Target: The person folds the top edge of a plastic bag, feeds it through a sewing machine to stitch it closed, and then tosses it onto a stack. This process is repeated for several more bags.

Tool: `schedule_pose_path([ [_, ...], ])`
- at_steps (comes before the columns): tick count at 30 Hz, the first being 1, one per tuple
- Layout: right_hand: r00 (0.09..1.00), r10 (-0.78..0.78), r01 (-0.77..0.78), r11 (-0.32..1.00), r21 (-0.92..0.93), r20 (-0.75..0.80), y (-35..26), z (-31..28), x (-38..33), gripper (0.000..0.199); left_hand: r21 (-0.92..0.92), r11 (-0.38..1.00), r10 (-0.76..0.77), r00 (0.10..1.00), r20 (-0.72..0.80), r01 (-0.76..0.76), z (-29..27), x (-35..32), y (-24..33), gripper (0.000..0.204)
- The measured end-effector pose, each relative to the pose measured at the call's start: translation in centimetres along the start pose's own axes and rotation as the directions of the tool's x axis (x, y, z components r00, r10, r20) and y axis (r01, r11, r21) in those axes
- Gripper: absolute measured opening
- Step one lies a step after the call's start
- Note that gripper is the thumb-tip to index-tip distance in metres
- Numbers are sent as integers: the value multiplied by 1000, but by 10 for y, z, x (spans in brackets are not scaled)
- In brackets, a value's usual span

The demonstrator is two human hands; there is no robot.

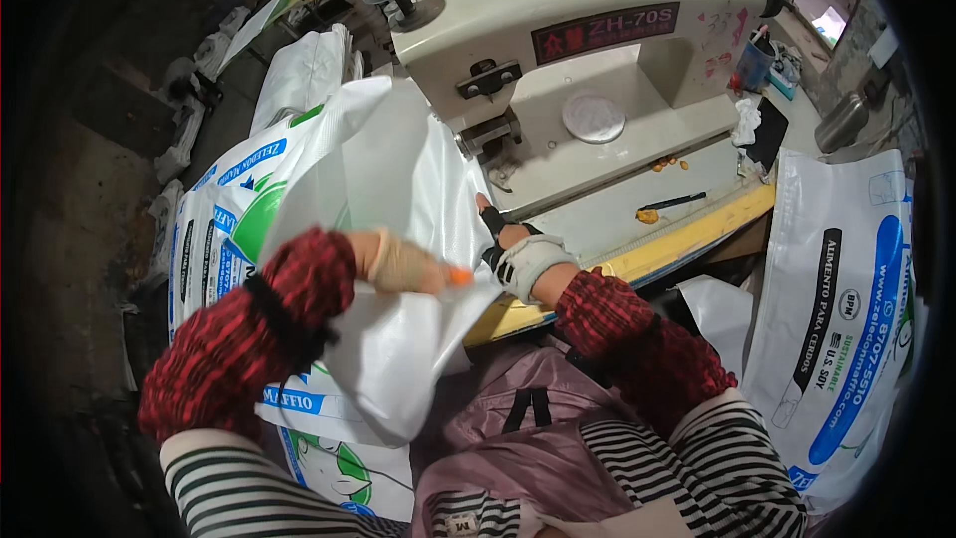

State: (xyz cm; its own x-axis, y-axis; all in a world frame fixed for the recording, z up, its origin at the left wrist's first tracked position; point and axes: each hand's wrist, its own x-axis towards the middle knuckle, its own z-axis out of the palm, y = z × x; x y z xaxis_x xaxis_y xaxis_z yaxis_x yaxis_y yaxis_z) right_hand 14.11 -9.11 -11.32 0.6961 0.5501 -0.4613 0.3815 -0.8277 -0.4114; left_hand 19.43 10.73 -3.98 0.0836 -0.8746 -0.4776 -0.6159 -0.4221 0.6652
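Note:
A white woven sack [448,159] with blue and green print lies over the machine bed's left end, its loose white panel hanging toward my lap. My left hand [403,264], in a beige glove, is over this panel; an orange bit shows at its fingertips. Motion blur hides whether the fingers grip the sack. My right hand [518,249], wearing a black and white fingerless glove, rests at the sack's right edge beside the bed, fingers stretched forward. Just beyond it is the sewing head of a cream industrial sewing machine [588,50].
More printed sacks [224,229] are piled at the left. Another white sack [836,319] hangs at the right. On the machine table lies a thin black tool [677,205] with a yellowish end. A yellow table edge [687,241] runs in front of me; a blue cup [754,68] stands behind.

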Motion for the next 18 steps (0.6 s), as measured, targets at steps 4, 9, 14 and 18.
schedule_pose_path([
  [4,971,-105,119,991,54,-213,-10,5,-3,71,-362,918,16,899,437,160,37,12,121,48],
  [9,986,87,-19,905,426,-140,-7,56,-4,71,64,990,-140,841,522,124,75,22,186,41],
  [14,926,163,-180,984,-18,-339,-32,58,-13,75,447,727,-665,696,271,521,34,-68,173,27],
  [18,785,574,-523,416,744,231,-41,-47,-18,68,622,594,-563,816,-130,509,-22,-87,200,19],
])
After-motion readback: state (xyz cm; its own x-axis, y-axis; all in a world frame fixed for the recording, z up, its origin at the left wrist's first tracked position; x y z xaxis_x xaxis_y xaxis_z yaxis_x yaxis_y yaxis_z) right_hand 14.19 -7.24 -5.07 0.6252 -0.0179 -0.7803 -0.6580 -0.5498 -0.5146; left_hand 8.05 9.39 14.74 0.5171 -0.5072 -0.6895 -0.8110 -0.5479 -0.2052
